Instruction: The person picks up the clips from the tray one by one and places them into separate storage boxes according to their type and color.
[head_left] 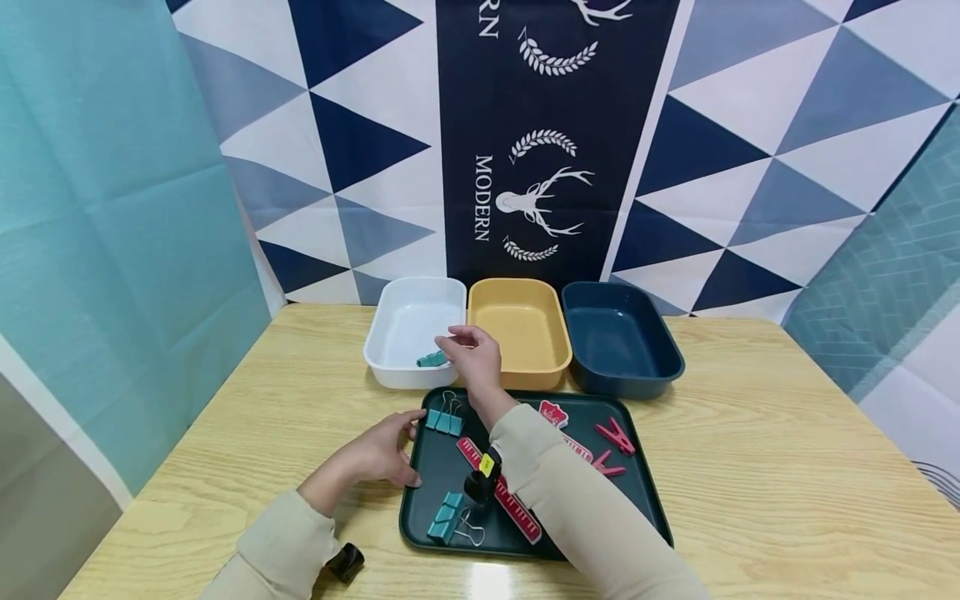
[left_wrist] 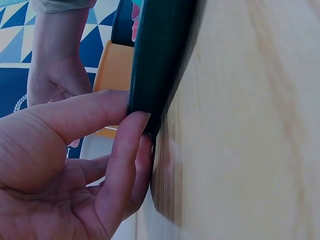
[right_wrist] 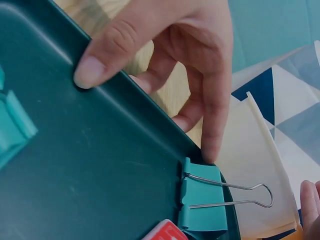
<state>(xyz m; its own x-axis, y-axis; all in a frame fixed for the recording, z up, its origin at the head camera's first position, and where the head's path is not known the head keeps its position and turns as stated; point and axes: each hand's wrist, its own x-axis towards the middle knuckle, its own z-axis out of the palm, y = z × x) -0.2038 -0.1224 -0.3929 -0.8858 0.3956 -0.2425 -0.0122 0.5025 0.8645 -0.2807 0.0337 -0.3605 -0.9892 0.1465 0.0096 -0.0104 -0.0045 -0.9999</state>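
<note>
My left hand (head_left: 384, 450) grips the left rim of a dark green tray (head_left: 429, 467), thumb over the edge and fingertips against the outer side, as the left wrist view also shows. Over the front of the white bin (head_left: 412, 292), my right hand (head_left: 476, 358) pinches a teal binder clip (head_left: 431, 359); its wire handle is mostly hidden by the fingers. Another teal binder clip (head_left: 444, 422) with raised wire handles lies in the tray's back left corner, and a third clip (head_left: 447, 518) lies near its front left.
Red ruler-like strips (head_left: 517, 510), a red-and-white piece (head_left: 553, 414) and pink clothespins (head_left: 617, 435) lie in the tray, partly behind my right sleeve. A yellow bin (head_left: 517, 287) and a navy bin (head_left: 626, 379) stand right of the white one. Patterned cloth (head_left: 360, 133) hangs behind.
</note>
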